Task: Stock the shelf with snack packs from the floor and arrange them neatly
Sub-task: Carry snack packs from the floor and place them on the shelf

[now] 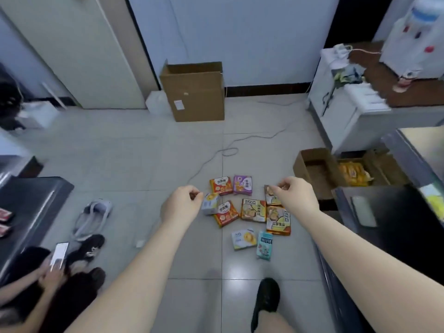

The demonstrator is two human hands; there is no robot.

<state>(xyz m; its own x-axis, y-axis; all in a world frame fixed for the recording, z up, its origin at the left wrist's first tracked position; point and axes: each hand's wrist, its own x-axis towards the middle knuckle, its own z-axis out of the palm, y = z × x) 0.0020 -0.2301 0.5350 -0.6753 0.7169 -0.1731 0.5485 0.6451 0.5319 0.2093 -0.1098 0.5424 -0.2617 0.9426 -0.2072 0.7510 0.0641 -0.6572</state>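
Several snack packs lie on the grey tiled floor in front of me. My left hand (182,204) pinches the edge of a white-and-yellow pack (210,203), which is tilted up. With my right hand (296,192) I pinch the top corner of an orange-brown pack (272,197). Around them lie two red packs (221,185) (225,213), a purple pack (243,184), two orange packs (253,209) (278,221), another white-and-yellow pack (243,239) and a teal pack (264,245). My black shoe (266,298) stands just below the packs.
A dark shelf (394,227) stands at the right and another dark shelf (28,207) at the left. An open box (312,167) holding yellow packs sits at the right, a tall carton (194,92) by the far wall. A cable (216,155) crosses the floor. A seated person (48,272) holds a phone at lower left.
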